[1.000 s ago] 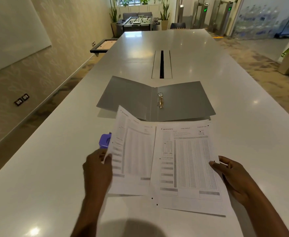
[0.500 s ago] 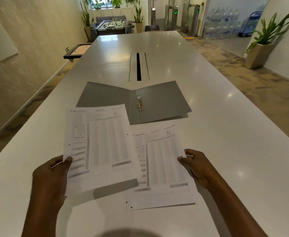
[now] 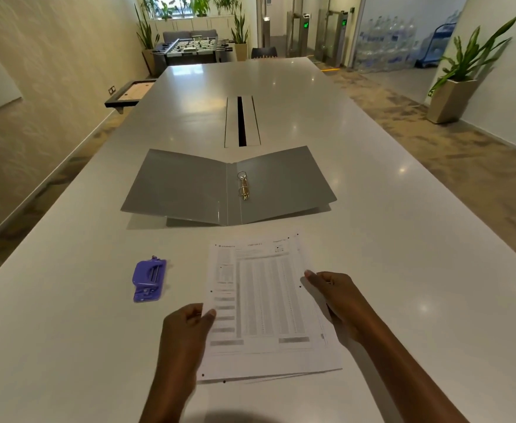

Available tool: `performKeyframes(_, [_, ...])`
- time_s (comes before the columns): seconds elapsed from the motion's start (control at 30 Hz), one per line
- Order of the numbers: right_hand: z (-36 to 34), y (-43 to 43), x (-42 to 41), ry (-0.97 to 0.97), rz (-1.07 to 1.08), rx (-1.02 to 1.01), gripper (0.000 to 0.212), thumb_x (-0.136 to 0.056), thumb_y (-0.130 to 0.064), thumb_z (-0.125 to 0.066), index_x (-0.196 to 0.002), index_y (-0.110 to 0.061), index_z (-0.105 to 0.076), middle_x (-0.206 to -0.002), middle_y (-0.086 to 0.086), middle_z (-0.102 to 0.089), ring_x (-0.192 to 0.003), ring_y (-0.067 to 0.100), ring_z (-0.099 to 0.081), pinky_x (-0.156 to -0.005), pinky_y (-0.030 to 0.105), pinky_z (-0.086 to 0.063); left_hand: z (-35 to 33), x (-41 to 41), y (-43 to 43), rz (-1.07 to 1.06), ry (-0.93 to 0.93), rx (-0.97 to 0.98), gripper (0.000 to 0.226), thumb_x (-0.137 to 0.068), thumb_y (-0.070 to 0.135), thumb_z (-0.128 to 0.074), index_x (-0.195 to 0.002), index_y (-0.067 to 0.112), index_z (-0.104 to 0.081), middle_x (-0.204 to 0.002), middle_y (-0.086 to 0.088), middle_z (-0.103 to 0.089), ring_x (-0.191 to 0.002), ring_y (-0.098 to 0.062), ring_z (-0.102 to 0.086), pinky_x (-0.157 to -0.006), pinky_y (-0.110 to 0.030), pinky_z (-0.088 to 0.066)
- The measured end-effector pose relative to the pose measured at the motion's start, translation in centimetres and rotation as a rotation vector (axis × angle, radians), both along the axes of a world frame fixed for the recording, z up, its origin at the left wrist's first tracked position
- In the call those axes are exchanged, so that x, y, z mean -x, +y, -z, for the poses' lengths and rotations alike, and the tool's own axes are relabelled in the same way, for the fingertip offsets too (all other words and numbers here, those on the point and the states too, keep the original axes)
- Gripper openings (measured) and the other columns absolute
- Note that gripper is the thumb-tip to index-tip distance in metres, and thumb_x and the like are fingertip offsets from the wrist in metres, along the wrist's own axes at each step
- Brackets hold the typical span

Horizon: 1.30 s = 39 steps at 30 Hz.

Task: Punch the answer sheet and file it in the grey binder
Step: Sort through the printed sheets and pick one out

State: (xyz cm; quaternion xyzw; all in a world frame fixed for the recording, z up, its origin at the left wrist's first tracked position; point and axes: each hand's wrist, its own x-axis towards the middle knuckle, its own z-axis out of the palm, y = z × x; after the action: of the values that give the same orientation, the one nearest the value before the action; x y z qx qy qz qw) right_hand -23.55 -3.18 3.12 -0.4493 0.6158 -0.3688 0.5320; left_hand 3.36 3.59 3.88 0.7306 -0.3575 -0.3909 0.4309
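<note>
A printed answer sheet [image 3: 262, 303] lies on top of a thin stack of sheets on the white table, close to me. My left hand [image 3: 186, 334] pinches the sheet's left edge with the thumb on top. My right hand [image 3: 336, 294] holds the right edge, fingertips on the paper. Beyond the sheets the grey binder [image 3: 189, 190] lies open flat, its two metal rings [image 3: 243, 185] closed at the spine. A purple hole punch [image 3: 149, 280] sits on the table to the left of the sheets, apart from both hands.
The long white table [image 3: 388, 239] runs away from me, with a cable slot [image 3: 242, 121] behind the binder. Off the table there are a potted plant [image 3: 458, 83] at the right wall and a foosball table [image 3: 191, 47] at the far end.
My left hand brought the lifted sheet back to the right, onto the stack. The purple punch, hidden behind the sheet before, now shows. My right hand stayed on the stack's right edge.
</note>
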Motion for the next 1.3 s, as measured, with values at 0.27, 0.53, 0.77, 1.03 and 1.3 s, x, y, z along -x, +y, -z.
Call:
performKeyframes(0.27, [-0.7, 0.9, -0.2, -0.091, -0.023, 0.076, 0.017, -0.091, 0.001, -0.071, -0.104, -0.007, -0.077, -0.093, 0.005, -0.082, -0.082, 0.015, -0.079, -0.064, 0.014, -0.057, -0.1, 0.7, -0.8, 0.104, -0.25, -0.014, 0.006, -0.093, 0.025, -0.076, -0.096, 0.019, -0.075, -0.086, 0.005, -0.077, -0.08, -0.013, -0.072, -0.066, -0.02, -0.048])
performKeyframes(0.53, [-4.5, 1.0, 0.4, -0.265, -0.084, 0.177, 0.028, -0.092, -0.012, -0.072, -0.121, -0.015, -0.071, -0.108, 0.012, -0.08, -0.099, 0.033, -0.077, -0.094, 0.048, -0.058, -3.9, -1.7, -5.4, 0.163, 0.284, -0.018, 0.076, -0.088, 0.062, -0.068, -0.145, 0.014, -0.056, -0.131, -0.007, -0.073, -0.119, -0.03, -0.07, -0.109, -0.053, -0.05])
performKeyframes(0.77, [-7.2, 0.9, -0.8, -0.314, -0.041, 0.277, 0.025, -0.1, -0.012, -0.061, -0.123, -0.016, -0.072, -0.116, 0.0, -0.078, -0.108, 0.018, -0.075, -0.095, 0.034, -0.058, -8.2, -0.7, -6.9, 0.296, 0.498, 0.214, 0.033, -0.101, 0.027, -0.061, -0.132, 0.018, -0.067, -0.12, -0.01, -0.079, -0.109, -0.031, -0.076, -0.099, -0.059, -0.056])
performKeyframes(1.03, [-7.5, -0.3, -1.4, -0.205, 0.006, 0.371, 0.027, -0.098, -0.022, -0.066, -0.123, -0.015, -0.074, -0.114, -0.002, -0.079, -0.104, 0.018, -0.075, -0.091, 0.037, -0.06, -8.8, 0.7, -8.1, 0.332, 0.351, 0.408, 0.026, -0.087, 0.034, -0.067, -0.112, 0.033, -0.07, -0.109, 0.005, -0.082, -0.104, -0.021, -0.078, -0.093, -0.048, -0.059])
performKeyframes(1.3, [-5.0, 0.6, -2.3, -0.171, 0.042, 0.39, 0.025, -0.097, -0.013, -0.067, -0.119, -0.025, -0.07, -0.107, -0.009, -0.079, -0.098, 0.01, -0.075, -0.08, 0.025, -0.061, -5.7, 1.6, -7.0, 0.3, 0.308, 0.382, 0.032, -0.08, 0.027, -0.078, -0.112, 0.028, -0.071, -0.104, 0.005, -0.083, -0.099, -0.021, -0.079, -0.083, -0.038, -0.065])
